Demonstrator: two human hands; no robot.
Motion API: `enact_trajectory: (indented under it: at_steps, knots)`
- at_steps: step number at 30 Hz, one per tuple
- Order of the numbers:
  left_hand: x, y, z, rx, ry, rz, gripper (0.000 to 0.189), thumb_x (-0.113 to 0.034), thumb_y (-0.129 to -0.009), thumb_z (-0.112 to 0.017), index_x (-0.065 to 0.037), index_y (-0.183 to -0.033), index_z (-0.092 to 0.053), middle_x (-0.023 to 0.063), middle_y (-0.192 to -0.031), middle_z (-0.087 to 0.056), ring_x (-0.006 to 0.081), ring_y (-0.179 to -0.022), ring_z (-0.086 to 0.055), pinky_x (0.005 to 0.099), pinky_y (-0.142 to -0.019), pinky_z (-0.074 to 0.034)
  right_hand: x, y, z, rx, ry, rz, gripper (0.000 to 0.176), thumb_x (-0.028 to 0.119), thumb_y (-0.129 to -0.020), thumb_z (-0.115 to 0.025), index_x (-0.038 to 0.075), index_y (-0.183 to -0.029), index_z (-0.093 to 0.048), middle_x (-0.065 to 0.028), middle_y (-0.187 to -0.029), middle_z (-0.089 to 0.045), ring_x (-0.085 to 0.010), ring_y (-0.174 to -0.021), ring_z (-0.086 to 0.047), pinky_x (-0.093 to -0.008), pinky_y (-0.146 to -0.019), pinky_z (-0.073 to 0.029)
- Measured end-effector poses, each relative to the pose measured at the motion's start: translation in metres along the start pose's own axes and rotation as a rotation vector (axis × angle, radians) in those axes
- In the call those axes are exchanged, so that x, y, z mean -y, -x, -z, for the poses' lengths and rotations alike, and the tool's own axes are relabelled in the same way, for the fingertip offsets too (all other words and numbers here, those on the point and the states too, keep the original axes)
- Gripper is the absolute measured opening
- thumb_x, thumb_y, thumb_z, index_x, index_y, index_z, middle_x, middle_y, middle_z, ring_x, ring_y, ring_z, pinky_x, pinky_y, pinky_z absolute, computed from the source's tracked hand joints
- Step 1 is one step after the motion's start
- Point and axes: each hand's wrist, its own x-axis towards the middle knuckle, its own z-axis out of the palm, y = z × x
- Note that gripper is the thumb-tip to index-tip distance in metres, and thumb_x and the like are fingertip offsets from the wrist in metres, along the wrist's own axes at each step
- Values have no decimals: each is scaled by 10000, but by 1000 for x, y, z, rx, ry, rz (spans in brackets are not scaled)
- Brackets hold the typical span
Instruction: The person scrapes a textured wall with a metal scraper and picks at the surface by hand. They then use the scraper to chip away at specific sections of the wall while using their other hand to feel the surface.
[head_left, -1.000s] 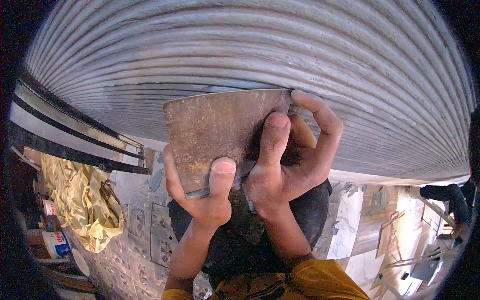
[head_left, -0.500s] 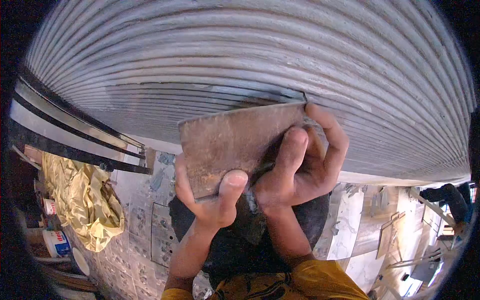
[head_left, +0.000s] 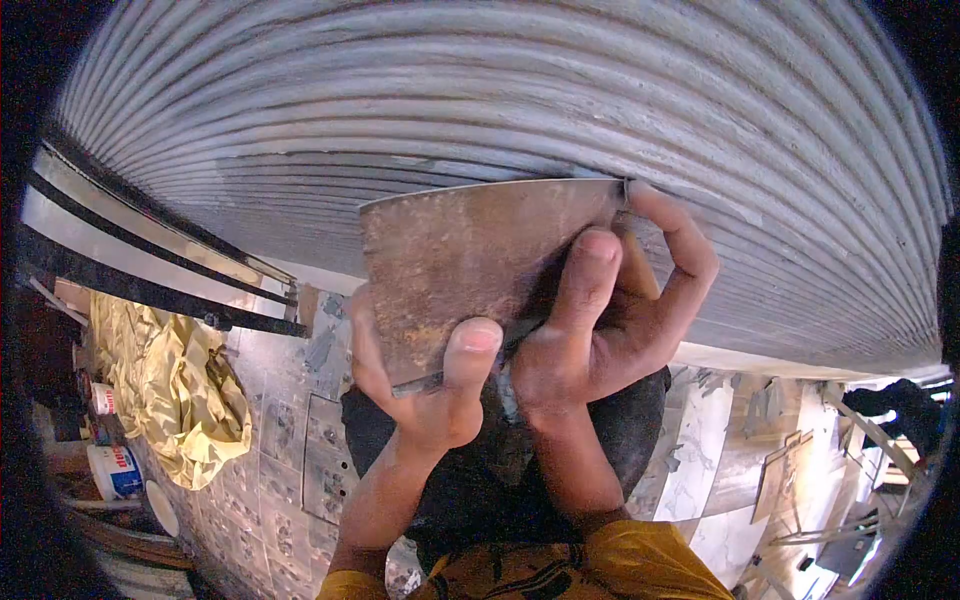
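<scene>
A brown, stained flat plate with a thin straight upper edge is held between my two hands in front of the ridged grey wall surface. My left hand grips its lower left part, thumb on the near face and fingers behind. My right hand holds the right end, thumb on the face and a fingertip at the top right corner, where a small dark piece shows. Whether the plate touches the ridges cannot be made out.
Crumpled yellow sheeting lies at the left, by a white and blue bucket. A black-edged frame stands at upper left. Patterned tiles cover the floor. Boards and dark clothing of what seems a person are at right.
Both hands have raised the plate slightly, and its top edge sits higher against the ridged surface. My right hand has shifted a little up and right.
</scene>
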Motion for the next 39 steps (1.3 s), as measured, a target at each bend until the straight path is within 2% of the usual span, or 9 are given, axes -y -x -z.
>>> enact_trajectory:
  at_steps: [7, 10, 13, 16, 17, 18, 25, 37, 39]
  knots:
    - [1, 4, -2, 27, 109, 13, 885, -169, -817, -792, 64, -1435, -203, 235, -1297, -457, 294, -1062, -555, 447, -902, -496, -2, 5, 12, -27, 58, 67, 300, 33, -908, -611, -96, -1167, -531, -162, -991, -641, -147, -757, -590, -258, -704, -482]
    - [13, 13, 0, 3, 126, -88, 910, -196, -806, -808, 69, -1432, -202, 237, -1272, -488, 294, -1041, -574, 448, -870, -513, -3, 2, 10, -154, -53, 173, 354, 29, -881, -628, -89, -1191, -505, -171, -981, -638, -155, -745, -583, -268, -721, -483]
    - [33, 18, 8, 296, 222, -383, 926, -201, -795, -816, 73, -1430, -200, 256, -1296, -483, 308, -1086, -569, 453, -898, -508, 6, 5, 14, -270, -108, 241, 393, 38, -879, -629, -82, -1216, -464, -149, -912, -621, -148, -744, -582, -270, -731, -487]
    - [28, 30, 9, 81, 85, -284, 915, -194, -818, -793, 71, -1450, -186, 251, -1320, -470, 315, -1139, -543, 439, -947, -480, -3, 12, 22, 15, -79, 107, 440, 40, -907, -624, -90, -1262, -399, -158, -1044, -579, -132, -730, -586, -244, -645, -487]
    - [5, 17, 4, 1, 92, -63, 901, -198, -833, -777, 68, -1461, -189, 240, -1329, -460, 312, -1154, -529, 433, -969, -462, 3, 11, 16, 89, 18, 38, 459, 115, -976, -534, -22, -1342, -292, -25, -626, -544, -71, -592, -467, -206, -583, -353]
    - [-7, 10, 0, -80, 97, 157, 887, -202, -847, -762, 66, -1471, -191, 228, -1339, -450, 309, -1170, -514, 427, -992, -444, 5, 9, 14, 104, 34, 10, 449, 115, -965, -570, -17, -1320, -328, -19, -640, -552, -66, -599, -474, -204, -587, -359]
    - [-12, 9, -5, -130, 61, 193, 890, -230, -854, -763, 65, -1487, -211, 212, -1370, -425, 287, -1201, -494, 404, -1008, -430, 14, -2, 9, 71, 97, -23, 211, 50, -887, -679, -23, -1063, -589, -34, -717, -623, -70, -589, -540, -212, -557, -436]
    - [-7, 12, -8, -88, -180, 159, 865, -227, -843, -786, 74, -1468, -269, 199, -1329, -450, 261, -1162, -504, 374, -971, -445, 16, -13, 13, 114, 233, 22, 146, 26, -870, -694, 12, -1008, -648, -41, -801, -691, -70, -646, -615, -226, -611, -494]
    - [-18, 3, -11, -36, -88, 291, 736, -192, -857, -771, 64, -1412, -362, 155, -1259, -531, 211, -1106, -541, 343, -949, -454, 13, -13, 15, 107, 256, 42, 142, 29, -862, -707, 18, -994, -654, -42, -799, -696, -71, -639, -620, -224, -606, -496]
